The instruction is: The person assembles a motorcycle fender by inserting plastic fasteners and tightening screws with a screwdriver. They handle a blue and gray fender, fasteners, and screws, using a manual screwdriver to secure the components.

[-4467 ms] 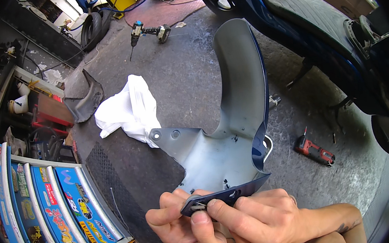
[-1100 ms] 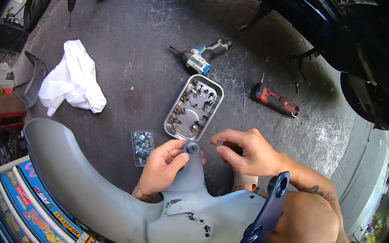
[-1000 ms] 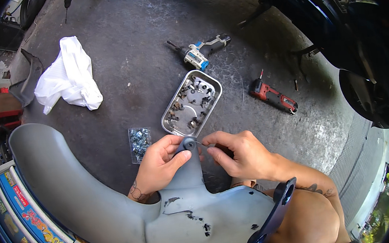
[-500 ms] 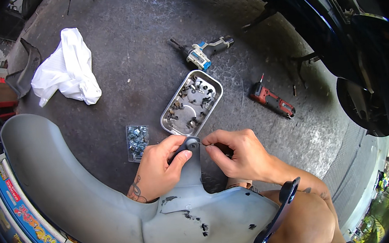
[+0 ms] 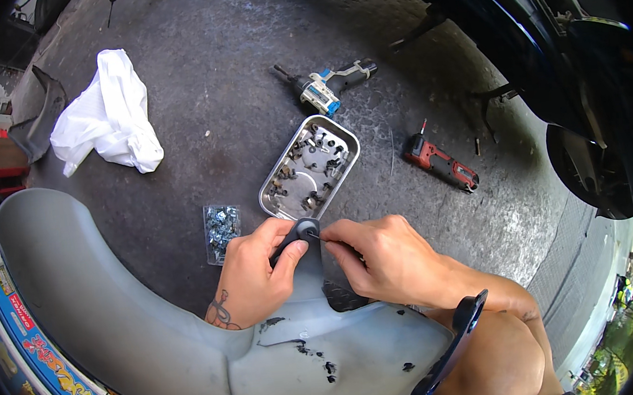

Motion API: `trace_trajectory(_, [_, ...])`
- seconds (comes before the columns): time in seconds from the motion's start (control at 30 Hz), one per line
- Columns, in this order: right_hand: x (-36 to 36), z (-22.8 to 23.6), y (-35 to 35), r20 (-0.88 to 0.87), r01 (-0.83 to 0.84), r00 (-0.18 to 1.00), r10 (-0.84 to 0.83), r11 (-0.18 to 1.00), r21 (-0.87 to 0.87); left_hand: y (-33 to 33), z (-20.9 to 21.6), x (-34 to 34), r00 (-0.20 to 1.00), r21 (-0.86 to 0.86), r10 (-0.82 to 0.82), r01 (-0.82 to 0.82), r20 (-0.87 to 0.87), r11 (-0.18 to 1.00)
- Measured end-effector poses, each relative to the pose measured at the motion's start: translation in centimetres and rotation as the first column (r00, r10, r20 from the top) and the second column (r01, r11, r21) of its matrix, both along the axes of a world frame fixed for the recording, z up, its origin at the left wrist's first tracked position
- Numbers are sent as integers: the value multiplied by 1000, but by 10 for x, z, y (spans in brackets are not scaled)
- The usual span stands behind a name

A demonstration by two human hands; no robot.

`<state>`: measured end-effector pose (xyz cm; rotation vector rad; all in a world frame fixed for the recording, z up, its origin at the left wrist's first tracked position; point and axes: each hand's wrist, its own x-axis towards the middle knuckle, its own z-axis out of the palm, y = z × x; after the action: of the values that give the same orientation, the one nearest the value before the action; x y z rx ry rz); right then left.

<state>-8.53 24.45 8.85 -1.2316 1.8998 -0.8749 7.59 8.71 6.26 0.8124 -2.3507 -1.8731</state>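
Note:
A large grey curved fender (image 5: pixel 109 281) lies across my lap, with black scuffs on its wide part. My left hand (image 5: pixel 256 269) pinches the narrow mounting tab at the fender's far end, thumb on the near face. A round grey grommet (image 5: pixel 306 228) with a dark centre hole sits in that tab. Thumb and forefinger of my right hand (image 5: pixel 384 256) are closed right beside the hole, at a thin dark bit too small to name. Just beyond the tab stands a metal tray (image 5: pixel 264 195) holding several bolts and small fasteners.
Left of the tray is a clear box (image 5: pixel 223 234) of metal clips. A white-and-blue power driver (image 5: pixel 321 91), a red power screwdriver (image 5: pixel 440 161) and a white cloth (image 5: pixel 111 115) lie on the floor. Dark vehicle bodywork (image 5: pixel 500 32) rises at right; a printed box (image 5: pixel 35 343) stands at left.
My right hand has moved left, bringing its fingertips to the grommet's hole. The tab has tipped slightly, while my left hand keeps its pinch.

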Motion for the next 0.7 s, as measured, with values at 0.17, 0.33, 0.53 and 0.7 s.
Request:
trace_trajectory(0.17, [-2,5,-9,-72,-38,996,44,995,88,-1,-2,1,994,24,38,-41,102,999])
trace_trajectory(0.33, [-12,13,-21,-125,-129,981,146,983,133,-3,0,-1,994,9,62,-63,88,998])
trace_trajectory(0.53, [-3,20,-31,-183,-117,972,145,981,153,-5,2,-1,993,-37,89,-87,73,996])
trace_trajectory(0.7, [-4,15,-31,-136,-95,985,109,990,106,-8,3,2,987,-21,122,-120,102,993])
